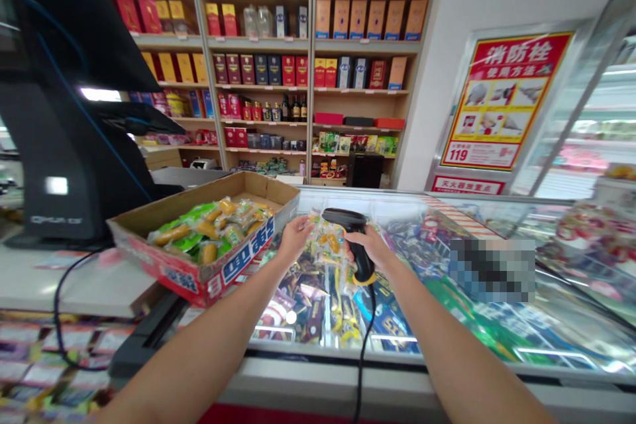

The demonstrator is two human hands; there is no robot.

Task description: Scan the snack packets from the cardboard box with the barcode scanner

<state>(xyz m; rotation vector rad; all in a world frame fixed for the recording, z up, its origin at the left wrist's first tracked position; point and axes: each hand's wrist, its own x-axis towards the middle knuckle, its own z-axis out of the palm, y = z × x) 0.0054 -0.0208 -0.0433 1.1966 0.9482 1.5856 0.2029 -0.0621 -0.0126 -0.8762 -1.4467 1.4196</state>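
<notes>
My left hand [294, 236] is closed on a clear snack packet [325, 242] with yellow-orange pieces inside, holding it up over the glass freezer lid [447, 318]. Facing it, my right hand [373, 246] grips a black barcode scanner [354, 238] with a yellow band at the handle's base. The scanner's head points left, right at the packet. Its black cable [364, 351] hangs down toward me. Just left of my left hand stands an open cardboard box [199, 275] holding several similar green and yellow snack packets.
A black point-of-sale terminal [64, 146] stands on the counter at the left. The glass-topped freezer holds wrapped frozen goods. Shelves of boxed and bottled liquor [308, 73] line the back wall. A red and yellow fire-hydrant notice [501, 99] hangs at the right.
</notes>
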